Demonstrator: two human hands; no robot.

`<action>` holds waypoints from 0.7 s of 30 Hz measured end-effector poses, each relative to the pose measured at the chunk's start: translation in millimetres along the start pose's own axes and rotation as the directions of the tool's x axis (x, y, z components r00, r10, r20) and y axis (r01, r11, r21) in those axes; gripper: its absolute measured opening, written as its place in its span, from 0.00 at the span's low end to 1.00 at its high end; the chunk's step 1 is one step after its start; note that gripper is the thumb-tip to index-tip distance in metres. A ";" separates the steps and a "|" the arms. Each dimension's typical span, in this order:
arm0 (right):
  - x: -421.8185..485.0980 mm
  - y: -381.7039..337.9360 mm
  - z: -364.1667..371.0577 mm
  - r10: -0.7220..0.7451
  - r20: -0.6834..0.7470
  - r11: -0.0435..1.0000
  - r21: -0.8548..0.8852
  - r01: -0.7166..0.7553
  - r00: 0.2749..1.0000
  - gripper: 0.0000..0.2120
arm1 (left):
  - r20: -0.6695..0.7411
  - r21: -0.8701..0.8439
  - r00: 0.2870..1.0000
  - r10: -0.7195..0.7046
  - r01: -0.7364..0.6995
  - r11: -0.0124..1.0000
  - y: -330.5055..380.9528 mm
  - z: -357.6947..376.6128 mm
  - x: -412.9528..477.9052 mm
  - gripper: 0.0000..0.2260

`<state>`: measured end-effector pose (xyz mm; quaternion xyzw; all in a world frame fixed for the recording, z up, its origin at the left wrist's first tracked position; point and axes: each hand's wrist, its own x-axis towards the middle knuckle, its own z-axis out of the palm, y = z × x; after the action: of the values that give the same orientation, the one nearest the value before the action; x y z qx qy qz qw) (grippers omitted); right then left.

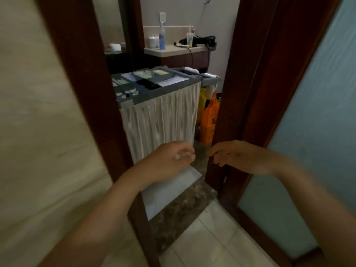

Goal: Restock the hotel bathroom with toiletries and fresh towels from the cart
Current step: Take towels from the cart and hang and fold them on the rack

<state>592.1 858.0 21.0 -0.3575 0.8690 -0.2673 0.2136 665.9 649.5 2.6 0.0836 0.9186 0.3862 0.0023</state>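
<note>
The housekeeping cart [125, 102] stands just outside the doorway, with a grey compartment tray of small toiletries [146, 83] on top and a white pleated curtain [159, 120] down its front. My left hand [167, 160] is raised before the curtain, its fingers curled, and it pinches a small white item [185, 155]. A flat white sheet or packet [169, 191] lies below that hand; I cannot tell whether the hand holds it. My right hand [237, 157] hovers beside it with relaxed fingers, holding nothing.
Dark wooden door frame posts stand at left [81, 74] and right [248, 83], with a frosted glass door [312, 122] at the right. An orange bag [210, 118] hangs beside the cart. Behind it a counter [173, 50] carries bottles and a black hair dryer [208, 41]. Pale tiles [212, 237] cover the floor.
</note>
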 end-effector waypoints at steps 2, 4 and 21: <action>15.2 17.6 -10.2 0.022 -0.004 1.000 0.008 -0.021 1.000 0.10 | -0.004 -0.016 1.000 -0.001 0.001 1.000 -5.8 3.8 26.3 0.10; 31.3 36.4 -20.4 0.032 -0.005 0.999 0.034 -0.032 0.999 0.08 | 0.017 -0.052 1.000 -0.010 0.011 0.999 -11.5 9.3 52.8 0.10; 247.9 192.3 -147.3 -0.138 0.151 0.990 -0.005 0.140 0.979 0.14 | -0.096 -0.097 0.938 -0.334 0.325 0.941 -65.8 14.6 280.7 0.11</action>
<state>249.8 837.2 -29.6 -0.4380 0.8254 -0.2472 0.2564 380.2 658.2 -37.4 -0.0931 0.9022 0.4207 0.0193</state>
